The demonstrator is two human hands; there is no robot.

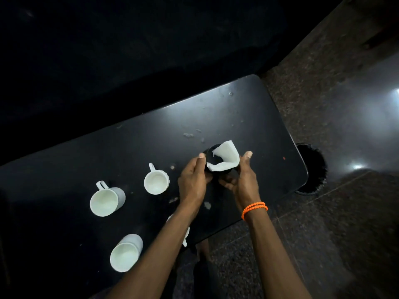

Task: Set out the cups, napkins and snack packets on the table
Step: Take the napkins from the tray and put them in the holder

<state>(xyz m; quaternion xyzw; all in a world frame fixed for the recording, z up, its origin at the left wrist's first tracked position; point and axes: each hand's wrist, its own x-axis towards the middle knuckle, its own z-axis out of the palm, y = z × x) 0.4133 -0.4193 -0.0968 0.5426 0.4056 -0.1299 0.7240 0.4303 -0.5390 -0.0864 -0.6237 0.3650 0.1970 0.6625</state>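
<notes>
A black cup (pixel 212 157) stands on the dark table (pixel 129 147) right of centre, with a white napkin (pixel 225 156) tucked into its mouth and sticking up. My left hand (pixel 192 180) grips the cup's left side and my right hand (pixel 241 178) grips its right side, thumb against the napkin. Three white cups stand upright to the left: a ribbed cup (pixel 156 182), a larger mug (pixel 105 201) and a mug near the front edge (pixel 126 252). Another white cup (pixel 186 234) is mostly hidden under my left forearm.
The table's right edge and rounded corner (pixel 302 169) lie close to my hands, with a round dark floor mat (pixel 313 169) just beyond. Pale crumbs and smears (pixel 190 134) dot the tabletop. Speckled stone floor (pixel 323 234) stretches to the right. The far side is dark.
</notes>
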